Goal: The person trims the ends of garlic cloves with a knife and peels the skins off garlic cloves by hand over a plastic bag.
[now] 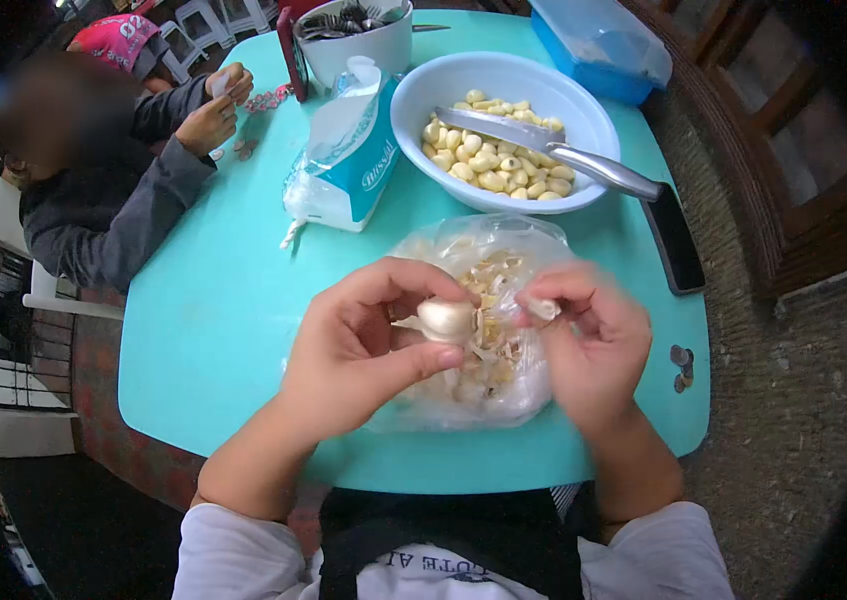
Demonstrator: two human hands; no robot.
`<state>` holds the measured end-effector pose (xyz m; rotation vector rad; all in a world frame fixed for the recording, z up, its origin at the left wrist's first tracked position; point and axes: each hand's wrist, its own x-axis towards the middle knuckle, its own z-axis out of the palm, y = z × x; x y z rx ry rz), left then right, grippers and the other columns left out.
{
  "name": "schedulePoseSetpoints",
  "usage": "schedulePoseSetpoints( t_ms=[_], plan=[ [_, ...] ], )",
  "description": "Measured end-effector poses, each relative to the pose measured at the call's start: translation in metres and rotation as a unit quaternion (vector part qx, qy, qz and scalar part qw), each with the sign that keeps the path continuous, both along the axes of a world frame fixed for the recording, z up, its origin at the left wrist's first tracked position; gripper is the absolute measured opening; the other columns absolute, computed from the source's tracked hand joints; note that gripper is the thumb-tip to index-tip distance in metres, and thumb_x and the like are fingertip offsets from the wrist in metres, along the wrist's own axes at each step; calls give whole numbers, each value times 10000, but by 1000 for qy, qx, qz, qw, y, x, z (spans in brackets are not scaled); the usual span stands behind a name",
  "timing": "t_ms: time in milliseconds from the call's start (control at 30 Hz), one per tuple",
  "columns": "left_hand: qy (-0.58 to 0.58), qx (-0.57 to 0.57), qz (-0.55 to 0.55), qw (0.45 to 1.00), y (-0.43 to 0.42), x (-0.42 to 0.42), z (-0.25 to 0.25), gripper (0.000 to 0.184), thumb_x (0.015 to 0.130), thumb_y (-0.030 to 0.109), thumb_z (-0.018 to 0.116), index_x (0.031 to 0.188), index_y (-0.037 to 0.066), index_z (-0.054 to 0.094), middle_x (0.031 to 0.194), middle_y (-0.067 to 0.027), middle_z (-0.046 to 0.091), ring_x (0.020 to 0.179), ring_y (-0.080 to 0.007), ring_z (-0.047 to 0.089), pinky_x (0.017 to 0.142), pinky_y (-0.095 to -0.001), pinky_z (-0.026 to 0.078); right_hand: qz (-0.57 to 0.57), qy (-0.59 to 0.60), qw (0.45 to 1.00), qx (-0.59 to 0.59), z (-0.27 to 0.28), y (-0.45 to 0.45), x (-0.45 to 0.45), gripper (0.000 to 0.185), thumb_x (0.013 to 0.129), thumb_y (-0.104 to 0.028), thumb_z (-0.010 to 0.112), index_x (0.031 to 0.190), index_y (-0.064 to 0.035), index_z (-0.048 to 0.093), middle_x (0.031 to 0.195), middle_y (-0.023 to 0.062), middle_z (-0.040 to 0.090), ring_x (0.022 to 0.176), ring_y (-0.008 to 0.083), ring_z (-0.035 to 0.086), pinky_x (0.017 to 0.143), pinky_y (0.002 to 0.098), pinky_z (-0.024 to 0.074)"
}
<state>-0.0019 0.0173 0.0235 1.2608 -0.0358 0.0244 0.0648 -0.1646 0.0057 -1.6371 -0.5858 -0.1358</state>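
Note:
Between the thumb and fingers of my left hand (363, 335) is a garlic bulb (446, 321), pale and partly stripped of skin. My right hand (593, 335), slightly blurred, pinches a small whitish piece of garlic (543, 309), apart from the bulb. Both hands are above a clear plastic bag (513, 405) with papery garlic skins (488, 370) on it. Beyond them stands a pale blue bowl (413, 150) of peeled garlic cloves (483, 165). A knife (603, 170) rests across the bowl, its handle over the right rim.
A tissue pack (353, 160), a white tub of cutlery (368, 60) and a blue container (593, 60) stand on the turquoise table (203, 350). To the right lie a phone (675, 240) and several coins (681, 368). Another person (133, 220) sits at the left.

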Motion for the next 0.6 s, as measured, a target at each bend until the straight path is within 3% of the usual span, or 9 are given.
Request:
schedulePoseSetpoints(
  t_ms=[100,200,300,400,500,533,600],
  plan=[
    [11,-62,22,998,2,0,-1,473,665,127,784,1042,3,527,1008,-154,603,885,-185,608,646,-254,542,28,-28,988,-148,12,-4,6,213,689,97,585,863,-21,618,815,117,609,761,253,620,684,318,499],
    [40,-111,-26,993,10,3,-8,517,645,189,804,1039,3,526,991,-157,607,779,-169,612,540,-230,512,75,-146,955,-249,13,0,3,210,706,69,581,888,-31,613,863,119,599,827,301,598,730,342,490],
    [67,-176,-27,982,11,3,-5,524,628,191,814,1028,7,530,981,-162,608,720,-150,598,485,-216,472,97,-165,943,-271,14,0,-2,215,712,44,580,906,-42,612,887,119,585,861,314,574,746,361,472],
    [20,-82,6,996,9,2,-11,538,641,179,806,1073,17,529,976,-131,602,774,-149,596,560,-226,495,55,-173,940,-288,18,-1,-6,192,715,14,615,899,-41,614,856,124,586,801,302,583,687,369,471],
    [-46,98,45,993,0,1,-5,544,661,145,789,1125,35,527,1002,-96,580,845,-150,587,665,-247,509,29,-177,948,-261,22,-6,-9,195,711,-30,664,899,-38,618,833,129,587,741,285,586,642,364,470],
    [-112,193,24,974,3,1,-7,517,712,73,739,1178,66,515,1016,-58,548,885,-126,564,645,-213,498,29,-178,954,-239,23,-7,-10,212,708,-46,678,912,-39,622,827,128,589,729,279,589,634,356,471],
    [-104,172,41,979,-3,-3,-8,545,696,80,755,1174,50,496,1007,-65,551,882,-132,568,647,-224,506,26,-180,964,-195,27,-7,-10,248,704,-77,707,938,-40,629,816,125,592,704,265,595,618,342,474]
  ],
)
